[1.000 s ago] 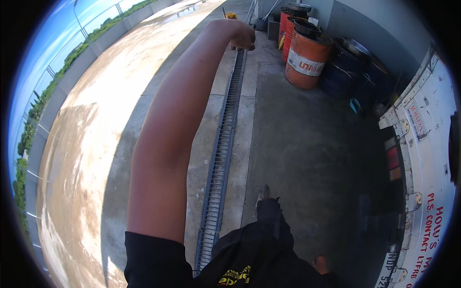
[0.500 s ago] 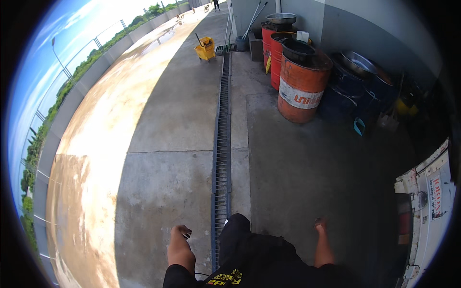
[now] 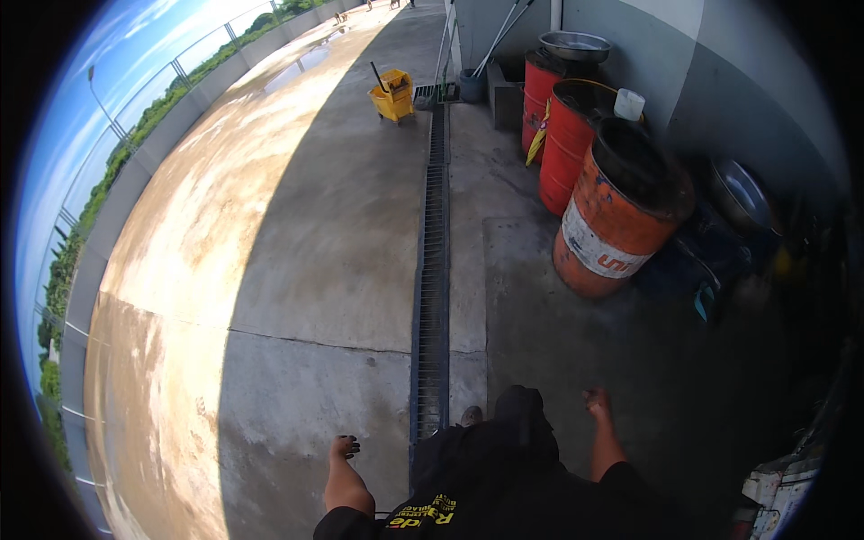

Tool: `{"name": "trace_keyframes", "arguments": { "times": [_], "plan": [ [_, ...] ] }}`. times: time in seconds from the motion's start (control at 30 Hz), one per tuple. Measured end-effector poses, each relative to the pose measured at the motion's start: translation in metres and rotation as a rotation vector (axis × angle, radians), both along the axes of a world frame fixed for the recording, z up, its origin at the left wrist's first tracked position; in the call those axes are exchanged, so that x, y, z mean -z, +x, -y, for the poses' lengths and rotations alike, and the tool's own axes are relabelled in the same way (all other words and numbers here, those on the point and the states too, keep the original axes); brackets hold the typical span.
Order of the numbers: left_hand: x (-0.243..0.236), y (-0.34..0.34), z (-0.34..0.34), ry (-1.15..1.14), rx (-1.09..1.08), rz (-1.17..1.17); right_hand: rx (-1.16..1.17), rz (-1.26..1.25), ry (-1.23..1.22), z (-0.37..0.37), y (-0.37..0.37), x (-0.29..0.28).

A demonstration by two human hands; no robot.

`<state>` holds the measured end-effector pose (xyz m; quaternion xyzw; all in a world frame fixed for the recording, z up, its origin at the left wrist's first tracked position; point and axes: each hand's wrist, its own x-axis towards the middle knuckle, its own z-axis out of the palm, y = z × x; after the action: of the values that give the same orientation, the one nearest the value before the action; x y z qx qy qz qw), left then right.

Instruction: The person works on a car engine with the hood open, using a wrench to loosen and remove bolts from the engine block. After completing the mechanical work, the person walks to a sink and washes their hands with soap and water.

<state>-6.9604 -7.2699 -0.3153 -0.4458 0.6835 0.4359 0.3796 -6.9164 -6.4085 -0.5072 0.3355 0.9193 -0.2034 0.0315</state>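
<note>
My left hand (image 3: 345, 445) hangs low at the left, its dark-tipped fingers loosely bent and a little apart, with nothing seen in it. On the other side my right hand (image 3: 597, 402) is held forward over the shaded floor, fingers partly curled and one pointing left. No object shows in that hand, and both hands are free of any surface. Between them lies a long metal drain grate (image 3: 432, 270) in the concrete, with my shoe (image 3: 472, 415) beside it. Nearest ahead on the right stands an orange drum (image 3: 601, 247) with a white band.
Two red drums (image 3: 564, 148) stand behind it, and a metal basin (image 3: 574, 46) tops the farther one. A yellow mop bucket (image 3: 392, 95) is left of the grate. Dark containers and another basin (image 3: 742, 195) line the right wall. A worn white panel (image 3: 785, 493) edges the lower right.
I have moved forward along the grate; the drums and mop bucket look nearer. My right hand has swung forward, my left hand has dropped slightly lower in view, and the white panel has slid backward.
</note>
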Motion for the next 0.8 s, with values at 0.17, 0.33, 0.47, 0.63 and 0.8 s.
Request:
{"name": "trace_keyframes", "arguments": {
  "times": [0.17,0.33,0.47,0.63,0.8],
  "plan": [
    [-0.011,-0.334,-0.038,-0.058,0.087,-0.545,0.395,0.498,-0.415,-0.019,-0.096,-0.021],
    [-0.003,-0.573,-0.137,-0.079,0.150,-0.801,0.727,0.496,-0.490,-0.028,-0.218,-0.055],
    [-0.005,-0.666,-0.180,-0.014,0.053,-0.497,0.810,0.660,-0.609,-0.032,-0.385,-0.066],
    [-0.009,-0.754,-0.166,-0.048,-0.066,-0.140,0.162,0.162,-0.571,-0.059,-0.711,-0.051],
    [0.044,-0.914,-0.210,0.027,-0.152,-0.058,0.133,-0.548,-0.542,-0.150,-1.028,-0.023]
  ]
}}
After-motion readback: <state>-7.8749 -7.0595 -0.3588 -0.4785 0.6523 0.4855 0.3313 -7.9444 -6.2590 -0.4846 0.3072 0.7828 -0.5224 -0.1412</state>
